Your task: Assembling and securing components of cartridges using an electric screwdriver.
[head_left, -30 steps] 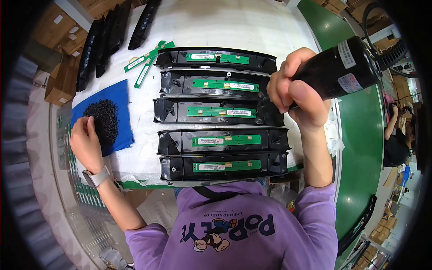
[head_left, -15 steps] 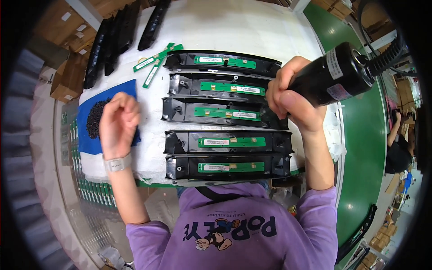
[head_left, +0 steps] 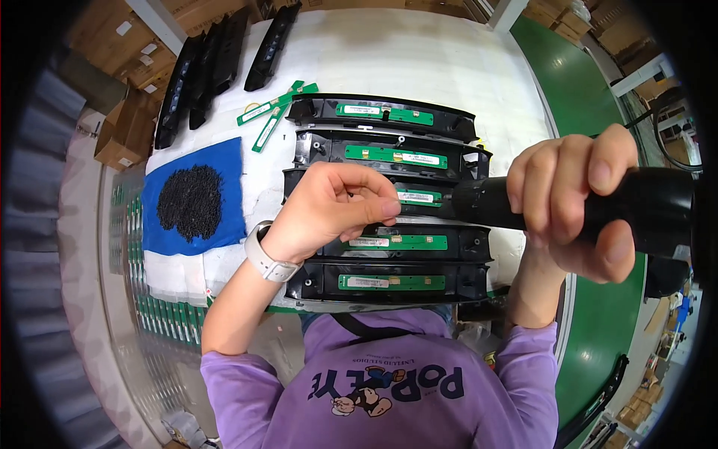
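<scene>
- Brown cardboard boxes (head_left: 126, 131) stacked at the table's far left edge
- White rectangular labels (head_left: 421, 159) on the green boards in the black housings

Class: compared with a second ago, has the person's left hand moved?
Yes. The left hand has gone right, off the blue mat with the black screws, to the tip of the screwdriver above the middle black tray.

Pretty tight between the hands: the left hand (head_left: 333, 209) sits pinched right at the tip of the black electric screwdriver (head_left: 568, 206) the right hand (head_left: 576, 202) grips. Five black housings (head_left: 389, 280) fill the space underneath. Open white tabletop (head_left: 419, 60) beyond them; screw pile (head_left: 191, 200) further left.
</scene>
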Demonstrator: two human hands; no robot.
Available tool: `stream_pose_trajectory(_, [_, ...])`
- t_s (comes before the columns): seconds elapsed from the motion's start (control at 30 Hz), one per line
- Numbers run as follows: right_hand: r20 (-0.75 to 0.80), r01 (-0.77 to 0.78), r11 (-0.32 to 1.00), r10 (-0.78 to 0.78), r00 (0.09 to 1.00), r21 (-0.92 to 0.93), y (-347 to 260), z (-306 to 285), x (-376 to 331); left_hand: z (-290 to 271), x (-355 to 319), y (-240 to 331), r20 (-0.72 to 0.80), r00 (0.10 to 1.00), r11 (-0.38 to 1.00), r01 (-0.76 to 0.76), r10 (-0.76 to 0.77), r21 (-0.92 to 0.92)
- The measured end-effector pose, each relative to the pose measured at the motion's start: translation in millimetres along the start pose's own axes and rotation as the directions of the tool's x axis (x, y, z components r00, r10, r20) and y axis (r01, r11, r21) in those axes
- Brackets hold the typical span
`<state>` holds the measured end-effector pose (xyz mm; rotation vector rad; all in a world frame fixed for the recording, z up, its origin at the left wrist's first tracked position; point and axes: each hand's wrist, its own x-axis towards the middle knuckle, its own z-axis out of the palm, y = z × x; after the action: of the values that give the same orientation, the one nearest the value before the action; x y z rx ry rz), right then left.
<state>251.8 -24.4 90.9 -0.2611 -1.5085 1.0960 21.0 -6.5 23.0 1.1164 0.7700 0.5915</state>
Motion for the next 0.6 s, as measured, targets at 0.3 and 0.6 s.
stream_pose_trajectory(0.3, [-0.029, 0.128, 0.986, -0.126, 0.992, 0.110, 4.8, 10.0, -4.5, 4.2, -1.3, -5.8, -0.016, 1.000, 0.998, -0.001, 0.002, 0.063])
stream_pose_trajectory(0.6, [-0.051, 0.025, 0.985, -0.017, 0.999, 0.171, 9.8, 9.6, -9.5, 7.2, -2.8, -6.4, 0.019, 1.000, 0.997, 0.008, -0.010, 0.083])
